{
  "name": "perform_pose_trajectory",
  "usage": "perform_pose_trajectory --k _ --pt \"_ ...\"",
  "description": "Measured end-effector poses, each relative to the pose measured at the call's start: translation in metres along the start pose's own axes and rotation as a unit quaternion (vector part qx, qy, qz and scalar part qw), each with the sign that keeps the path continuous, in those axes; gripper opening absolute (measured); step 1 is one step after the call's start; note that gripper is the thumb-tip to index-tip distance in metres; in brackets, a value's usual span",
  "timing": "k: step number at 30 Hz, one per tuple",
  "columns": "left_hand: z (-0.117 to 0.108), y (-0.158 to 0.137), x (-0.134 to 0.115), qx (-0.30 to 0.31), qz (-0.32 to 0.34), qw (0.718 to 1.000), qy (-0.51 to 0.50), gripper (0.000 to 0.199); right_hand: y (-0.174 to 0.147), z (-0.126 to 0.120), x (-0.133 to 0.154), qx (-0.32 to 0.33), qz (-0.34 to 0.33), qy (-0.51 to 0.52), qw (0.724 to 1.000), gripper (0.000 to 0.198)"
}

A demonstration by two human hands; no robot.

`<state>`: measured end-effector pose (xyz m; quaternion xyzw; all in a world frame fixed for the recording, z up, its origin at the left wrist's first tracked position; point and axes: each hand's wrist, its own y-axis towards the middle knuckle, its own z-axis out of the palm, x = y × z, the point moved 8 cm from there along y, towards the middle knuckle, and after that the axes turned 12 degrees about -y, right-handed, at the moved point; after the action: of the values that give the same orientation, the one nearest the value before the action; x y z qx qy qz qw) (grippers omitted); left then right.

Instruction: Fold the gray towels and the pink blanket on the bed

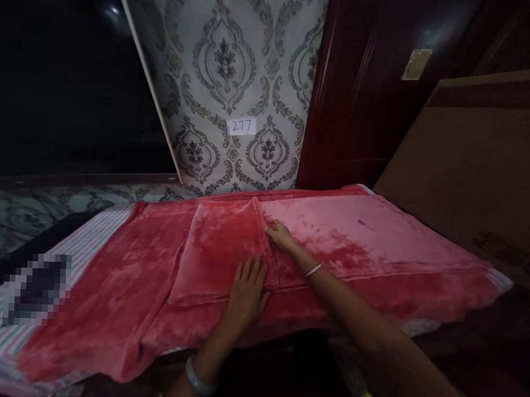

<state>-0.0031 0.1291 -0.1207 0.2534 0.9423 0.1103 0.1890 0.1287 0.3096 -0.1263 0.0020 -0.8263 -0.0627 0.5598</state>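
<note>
A square folded bundle of red plush cloth [222, 243] lies on a larger spread of the same-looking red and pink plush fabric [145, 264]. My left hand [247, 287] rests flat on the bundle's near right part, fingers stretched out. At the bundle's right edge, my right hand [282, 237] has its thumb and fingers closed on the cloth. A paler pink stretch of the fabric [325, 215] extends to the right of that hand.
A striped sheet [102, 233] shows under the plush on the left, with a blurred-out dark patch [38, 289] on it. Behind are a large dark screen [77, 88] and a patterned wall bearing a "277" label [241, 126]. A big cardboard box [475, 165] leans at right.
</note>
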Motion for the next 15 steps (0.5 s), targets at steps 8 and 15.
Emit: perform_pose_trajectory --k 8,15 --pt "0.000 -0.001 0.004 0.007 0.011 1.000 0.002 0.058 0.073 0.022 0.028 -0.037 0.014 -0.056 0.998 0.045" --pt "0.010 0.004 0.019 -0.021 0.052 0.998 0.003 0.053 0.105 0.039 0.035 -0.063 -0.003 -0.065 0.996 0.056"
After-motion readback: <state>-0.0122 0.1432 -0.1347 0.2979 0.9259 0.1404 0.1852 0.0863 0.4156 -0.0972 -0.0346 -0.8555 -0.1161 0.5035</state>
